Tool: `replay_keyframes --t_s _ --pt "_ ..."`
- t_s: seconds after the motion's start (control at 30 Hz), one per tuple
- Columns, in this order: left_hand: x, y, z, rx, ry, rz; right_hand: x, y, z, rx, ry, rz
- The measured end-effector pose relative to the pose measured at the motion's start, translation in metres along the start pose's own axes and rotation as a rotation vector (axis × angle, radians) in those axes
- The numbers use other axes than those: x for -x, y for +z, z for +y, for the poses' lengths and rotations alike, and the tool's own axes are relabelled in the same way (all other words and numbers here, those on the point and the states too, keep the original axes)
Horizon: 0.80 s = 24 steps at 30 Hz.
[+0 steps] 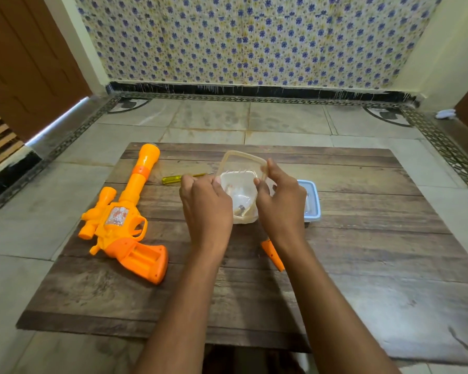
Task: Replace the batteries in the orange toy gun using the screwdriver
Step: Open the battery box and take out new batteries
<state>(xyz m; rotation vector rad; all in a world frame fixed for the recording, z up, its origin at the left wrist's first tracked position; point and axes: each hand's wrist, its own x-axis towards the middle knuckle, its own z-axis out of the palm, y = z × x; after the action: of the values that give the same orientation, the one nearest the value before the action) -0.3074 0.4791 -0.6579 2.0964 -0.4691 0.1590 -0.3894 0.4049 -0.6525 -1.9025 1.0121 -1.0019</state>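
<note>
The orange toy gun [125,222] lies on the left of the wooden board [362,265], its grip battery bay uncovered. Its orange battery cover [273,255] lies beside my right forearm. The yellow-handled screwdriver [173,178] rests behind my left hand. My left hand [206,209] grips the left side of a small clear plastic box [241,193] with batteries inside. My right hand [281,203] pinches the box's clear lid [243,160], tilted up off the box.
A blue-lidded container [312,201] sits just right of my right hand, partly hidden. The board lies on a tiled floor [227,122], with a brown door [25,63] at left and a patterned cloth [254,39] on the far wall.
</note>
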Motion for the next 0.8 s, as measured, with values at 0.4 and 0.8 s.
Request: replay_keyframes --t_s 0.4,0.8 --pt "-0.006 0.015 -0.015 -0.081 -0.107 -0.115 -0.011 0.012 0.006 0.186 0.096 -0.268" --pt "-0.007 0.013 -0.014 -0.119 -0.141 -0.108 -0.008 0.011 0.015 0.053 0.065 -0.205"
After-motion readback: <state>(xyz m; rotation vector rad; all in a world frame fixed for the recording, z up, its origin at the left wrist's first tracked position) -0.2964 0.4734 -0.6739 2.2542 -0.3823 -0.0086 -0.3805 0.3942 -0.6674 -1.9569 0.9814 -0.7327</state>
